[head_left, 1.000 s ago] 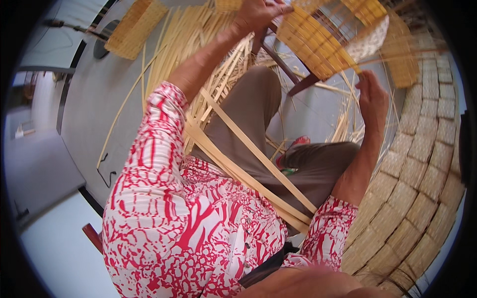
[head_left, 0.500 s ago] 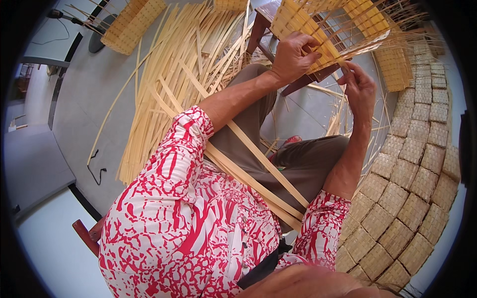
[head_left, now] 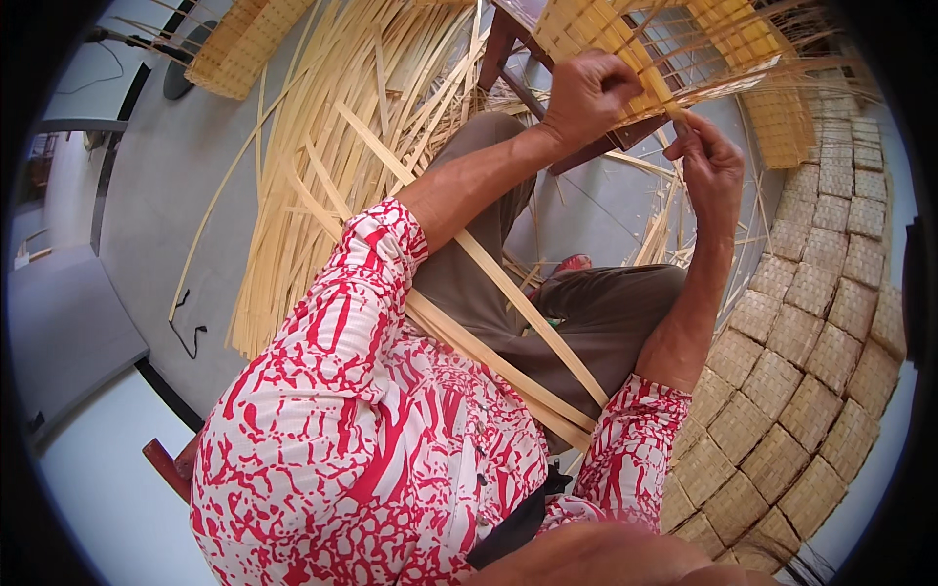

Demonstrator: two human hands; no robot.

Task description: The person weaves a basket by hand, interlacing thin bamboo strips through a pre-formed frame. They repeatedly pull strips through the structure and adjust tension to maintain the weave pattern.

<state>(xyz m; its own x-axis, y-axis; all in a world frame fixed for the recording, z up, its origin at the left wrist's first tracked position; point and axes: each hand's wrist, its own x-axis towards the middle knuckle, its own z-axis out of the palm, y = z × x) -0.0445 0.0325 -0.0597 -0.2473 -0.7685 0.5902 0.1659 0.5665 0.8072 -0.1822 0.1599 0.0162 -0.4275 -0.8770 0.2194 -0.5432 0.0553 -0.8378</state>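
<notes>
A half-woven yellow basket (head_left: 576,29), with loose splints sticking out to the right, leans over a dark wooden stool (head_left: 501,54) ahead of me. My left hand (head_left: 590,96) lies against its near side, fingers curled closed; what they pinch is hidden. At the basket's lower right corner my right hand (head_left: 711,164) pinches a flat bamboo strip (head_left: 676,114) between thumb and fingers. Several long pale strips (head_left: 528,313) lie across my lap and under my left forearm.
A large heap of loose bamboo strips (head_left: 293,225) covers the floor at left. Other woven baskets stand at far left (head_left: 239,49) and right (head_left: 777,122). Rows of stacked woven pieces (head_left: 782,391) line the right side. A thin black hook-shaped wire (head_left: 191,337) lies on the floor.
My left hand's fingers have curled in tighter, and the hand sits slightly higher. My right hand has dropped a little, still at the basket's corner. The whole view has shifted slightly.
</notes>
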